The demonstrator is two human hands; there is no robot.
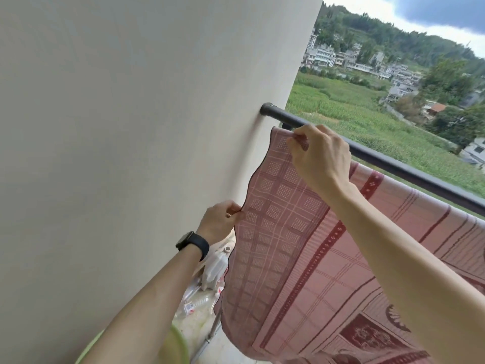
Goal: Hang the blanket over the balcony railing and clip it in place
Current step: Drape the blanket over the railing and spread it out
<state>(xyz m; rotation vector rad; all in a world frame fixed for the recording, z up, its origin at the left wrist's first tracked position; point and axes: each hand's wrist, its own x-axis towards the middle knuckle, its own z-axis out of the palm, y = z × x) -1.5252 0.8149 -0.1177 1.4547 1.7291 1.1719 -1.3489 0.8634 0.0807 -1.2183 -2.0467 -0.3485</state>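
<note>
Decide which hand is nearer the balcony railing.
Right. The right hand pinches the blanket at the railing; the left hand pinches its side edge, well below the rail.

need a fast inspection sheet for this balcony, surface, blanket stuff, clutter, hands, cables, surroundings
surface: dark railing fixed to a pale wall
job's things: pink patterned blanket draped over the railing; no clip seen
clutter: white plastic container and bottles on the floor by the wall; green rim at the bottom edge
grippers: left hand pinches the blanket's side edge; right hand pinches its top corner at the railing; black watch on the left wrist
cables: nothing seen
surroundings: green fields, houses, wooded hill, cloudy sky
</note>
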